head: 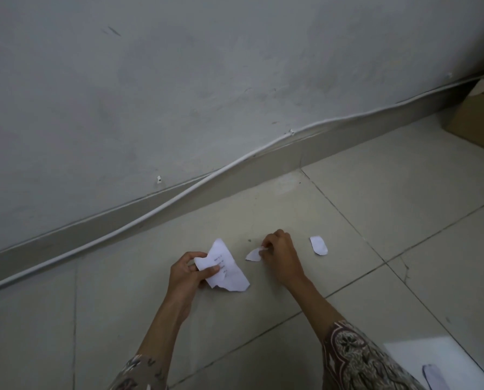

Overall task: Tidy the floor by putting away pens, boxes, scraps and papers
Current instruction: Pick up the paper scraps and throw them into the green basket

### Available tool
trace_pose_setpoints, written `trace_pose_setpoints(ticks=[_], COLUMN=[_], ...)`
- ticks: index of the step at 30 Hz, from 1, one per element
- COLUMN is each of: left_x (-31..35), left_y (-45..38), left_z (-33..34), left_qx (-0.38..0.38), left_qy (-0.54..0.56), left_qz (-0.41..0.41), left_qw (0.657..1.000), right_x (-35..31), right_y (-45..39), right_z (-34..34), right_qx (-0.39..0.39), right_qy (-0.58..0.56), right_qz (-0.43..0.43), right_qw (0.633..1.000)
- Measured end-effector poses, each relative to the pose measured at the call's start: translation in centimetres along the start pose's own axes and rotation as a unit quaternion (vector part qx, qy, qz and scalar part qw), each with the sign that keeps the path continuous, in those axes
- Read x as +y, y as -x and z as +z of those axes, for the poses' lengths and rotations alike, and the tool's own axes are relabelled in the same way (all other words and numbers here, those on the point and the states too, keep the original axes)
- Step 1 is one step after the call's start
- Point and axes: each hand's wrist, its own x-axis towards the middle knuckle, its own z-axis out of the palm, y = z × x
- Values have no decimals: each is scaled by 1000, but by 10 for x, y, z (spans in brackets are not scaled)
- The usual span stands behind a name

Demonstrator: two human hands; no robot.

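Down on the tiled floor [375,192], the person's left hand [188,273] grips a torn sheet of white paper [226,270], thumb pressed across its near face and the fingers curled behind its left edge. A few lines of small dark print show on that sheet, too blurred to read, and its lower edge is ragged. Just to the right of it, the right hand [280,253] is bent down to the floor with its fingertips pinching the end of a small pointed scrap [253,254]; the scrap's free tip points back toward the held sheet and seems to rest on the tile, though whether it is lifted at all is hard to tell. Beyond the right hand, a little farther right and apart from it, a second small scrap [318,245] with rounded corners lies flat on the floor. Both forearms come in from below, each in a patterned sleeve [356,358]. Nearer the person than the right arm, at the lower right, a larger white sheet [432,358] lies on the tiles with a pale shape on it. Past the hands, a white cable [162,202] runs along the skirting at the foot of the grey wall [178,80]. Far off to the right of the hands, against that wall, stands a brown cardboard box [480,116], only partly in view.
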Motion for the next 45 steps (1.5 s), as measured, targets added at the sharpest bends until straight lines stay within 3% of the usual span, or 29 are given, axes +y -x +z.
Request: trace_pose_setpoints(ticks=[3,6,10,14,16,20,25,30,36,45], left_x=[-2,-1,1,3,4,5,4,4,-1,-8], left_y=[0,-1,-3,-2,-1,-2,-1,3,12,39], left_z=[4,6,13,26,33,45,58,74,102,168], left_qx=[5,8,7,-3,-9,-19,-30,-50,-87,-170], left_qy=[27,46,62,63,62,67,76,69,40,-14], left_qz=[-6,-9,-18,-23,-24,-22,-27,-27,-37,-38], left_qw=[1000,999,998,998,998,997,996,996,995,985], right_x=[0,3,23,47,54,56,50,55,84,122], right_y=[0,8,18,15,10,1,1,16,94,201], right_z=[-3,-16,-49,-78,-83,-81,-84,-92,-120,-157], right_qx=[-5,10,125,205,186,78,52,77,157,245], right_qy=[-14,-102,-161,-122,-80,58,73,-46,-169,-201], right_qz=[-1,4,28,58,64,64,46,104,161,256], right_qw=[1000,995,979,969,977,993,995,991,960,913])
